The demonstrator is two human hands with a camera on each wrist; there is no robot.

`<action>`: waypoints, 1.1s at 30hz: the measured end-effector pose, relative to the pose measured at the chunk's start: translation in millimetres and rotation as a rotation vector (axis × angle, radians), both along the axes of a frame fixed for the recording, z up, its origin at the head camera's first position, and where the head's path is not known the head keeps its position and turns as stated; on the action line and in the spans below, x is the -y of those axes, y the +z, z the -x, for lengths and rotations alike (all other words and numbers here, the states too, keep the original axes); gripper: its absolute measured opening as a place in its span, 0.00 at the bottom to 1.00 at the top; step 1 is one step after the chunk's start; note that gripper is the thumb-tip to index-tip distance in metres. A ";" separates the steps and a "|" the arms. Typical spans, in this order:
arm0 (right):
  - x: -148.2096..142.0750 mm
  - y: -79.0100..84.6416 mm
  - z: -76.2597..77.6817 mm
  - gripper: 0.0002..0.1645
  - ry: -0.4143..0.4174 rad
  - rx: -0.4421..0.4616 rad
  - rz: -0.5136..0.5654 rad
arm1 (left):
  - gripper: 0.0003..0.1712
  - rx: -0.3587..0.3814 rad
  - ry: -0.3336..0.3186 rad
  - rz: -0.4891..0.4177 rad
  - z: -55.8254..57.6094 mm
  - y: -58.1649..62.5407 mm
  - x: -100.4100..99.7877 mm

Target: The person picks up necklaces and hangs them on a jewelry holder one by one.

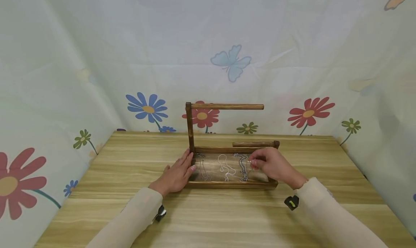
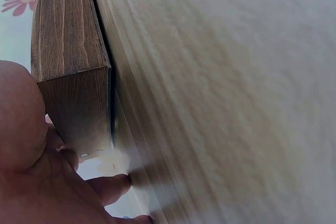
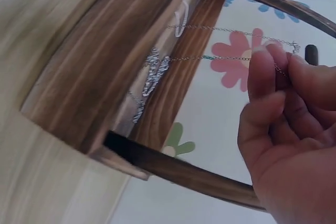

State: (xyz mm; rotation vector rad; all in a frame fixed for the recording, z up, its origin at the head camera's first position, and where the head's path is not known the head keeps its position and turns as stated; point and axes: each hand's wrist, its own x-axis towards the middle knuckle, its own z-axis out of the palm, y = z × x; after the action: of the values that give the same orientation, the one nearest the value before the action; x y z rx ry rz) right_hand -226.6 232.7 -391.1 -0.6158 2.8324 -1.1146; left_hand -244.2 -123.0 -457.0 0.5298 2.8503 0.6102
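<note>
A dark wooden jewelry stand (image 1: 230, 184) with a shallow tray base sits on the table. My left hand (image 1: 175, 174) rests against the tray's left end, fingers extended along it; the left wrist view shows the palm beside the tray's corner. Over the right part of the tray, my right hand (image 1: 274, 165) pinches a thin chain necklace (image 3: 226, 29) between thumb and fingertips. Two strands of it run from the fingers down toward the tray. Inside the tray lie a thicker silver chain (image 1: 243, 170), a looped pale chain (image 1: 224, 168) and a thin dark chain (image 1: 203, 168).
From the tray's back left rises a tall post (image 1: 190, 128) carrying a horizontal bar (image 1: 227, 106). A shorter bar (image 1: 251, 144) extends from the back right post, close to the right hand. Behind the wooden table (image 1: 208, 215) hangs a flower-printed cloth (image 1: 162, 52).
</note>
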 end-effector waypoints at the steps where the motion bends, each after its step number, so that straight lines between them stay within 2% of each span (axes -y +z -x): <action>1: 0.6 1.2 -0.5 0.11 -0.008 -0.010 0.004 | 0.38 0.004 0.001 0.000 0.1 -0.1 0.3; 5: 2.8 9.1 -3.0 0.09 -0.031 -0.059 0.019 | 0.38 0.006 0.002 -0.007 -0.1 -0.1 0.5; 19: 5.8 37.6 -5.4 0.10 -0.104 -0.126 0.065 | 0.38 -0.001 0.001 -0.012 -1.2 -0.1 0.5; 23: 6.7 47.1 -3.5 0.10 -0.102 -0.157 0.076 | 0.38 0.002 -0.001 -0.007 -0.7 -0.8 0.6; 33: 9.5 69.7 -2.8 0.10 -0.095 -0.149 0.103 | 0.38 -0.005 0.010 -0.018 -0.4 -3.4 0.2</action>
State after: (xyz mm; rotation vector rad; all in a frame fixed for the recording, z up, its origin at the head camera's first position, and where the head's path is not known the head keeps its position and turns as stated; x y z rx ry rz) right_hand -223.8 223.3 -321.3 -0.6008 2.9728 -1.2894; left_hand -243.8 -123.2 -460.4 0.5208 2.8561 0.6379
